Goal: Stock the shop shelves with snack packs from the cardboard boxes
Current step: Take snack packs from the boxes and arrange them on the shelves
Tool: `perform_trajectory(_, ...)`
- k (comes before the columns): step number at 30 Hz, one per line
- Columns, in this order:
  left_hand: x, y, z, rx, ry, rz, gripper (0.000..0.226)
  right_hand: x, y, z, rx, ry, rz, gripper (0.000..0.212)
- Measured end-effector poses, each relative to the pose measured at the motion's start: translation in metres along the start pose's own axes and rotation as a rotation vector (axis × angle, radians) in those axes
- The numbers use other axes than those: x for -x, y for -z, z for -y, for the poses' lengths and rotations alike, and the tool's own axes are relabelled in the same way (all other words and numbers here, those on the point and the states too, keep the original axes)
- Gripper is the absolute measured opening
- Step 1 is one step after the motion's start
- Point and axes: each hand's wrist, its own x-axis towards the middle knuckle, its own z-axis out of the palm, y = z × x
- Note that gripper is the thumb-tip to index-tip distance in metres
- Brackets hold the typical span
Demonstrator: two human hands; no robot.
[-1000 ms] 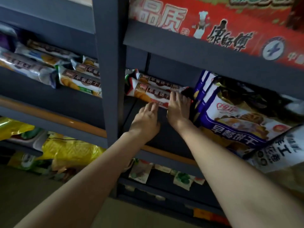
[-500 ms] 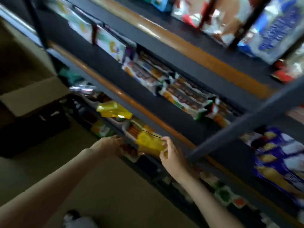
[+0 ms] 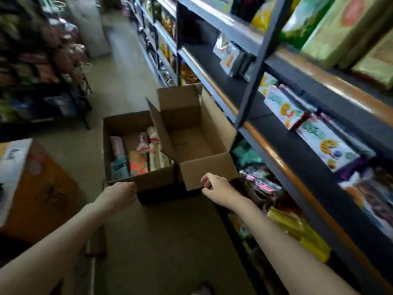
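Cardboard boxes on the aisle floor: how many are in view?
3. An empty open box beside the shelves, an open box with snack packs directly left of it, and a printed orange carton at far left. Others may be hidden.

Arms: two bare forearms, one on the left and one on the right, no sleeves in view.
Left grip (image 3: 118,194): bare, no glove; no ring, watch or band shows on the hand or wrist.
Right grip (image 3: 217,189): bare, no glove; no ring, watch or band on the wrist.
Detail: picture soft with blur; nails and finer marks cannot be told.
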Motion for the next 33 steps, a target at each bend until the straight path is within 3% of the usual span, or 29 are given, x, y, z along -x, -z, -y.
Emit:
perform_trajectory(3, -0.029, 0.011, 0.027, 0.127, 0.114, -0.062, 0.022, -0.073, -0.016, 0.029, 0.004, 0.051, 0.093, 0.029)
perform_trajectory(9, -0.134, 0.009, 0.073, 0.140, 0.235, -0.054, 0.020, -0.224, -0.056, 0.074, -0.025, 0.097, 0.302, 0.032)
perform_trajectory(14, -0.213, 0.020, 0.115, 0.236, 0.360, -0.041, 0.032, -0.349, -0.101, 0.117, -0.132, -0.003, 0.466, 0.031)
perform_trajectory(18, -0.253, 0.023, 0.148, 0.305, 0.377, -0.142, 0.043, -0.450, -0.128, 0.143, -0.172, -0.110, 0.360, 0.041)
perform_trajectory(23, -0.282, -0.005, 0.179, 0.406, 0.548, -0.091, 0.047, -0.543, -0.160, 0.125, 0.029, -0.292, 0.111, 0.068)
perform_trajectory(26, -0.288, -0.026, 0.179, 0.508, 0.599, -0.105, 0.047, -0.559, -0.185, 0.110, 0.158, -0.400, 0.082, 0.072)
perform_trajectory(29, -0.282, -0.045, 0.171, 0.541, 0.548, -0.070, 0.048, -0.556, -0.200, 0.104, 0.259, -0.391, -0.023, 0.069)
perform_trajectory(33, -0.272, -0.053, 0.166, 0.540, 0.513, -0.042, 0.048, -0.552, -0.190, 0.115, 0.124, -0.435, -0.046, 0.067)
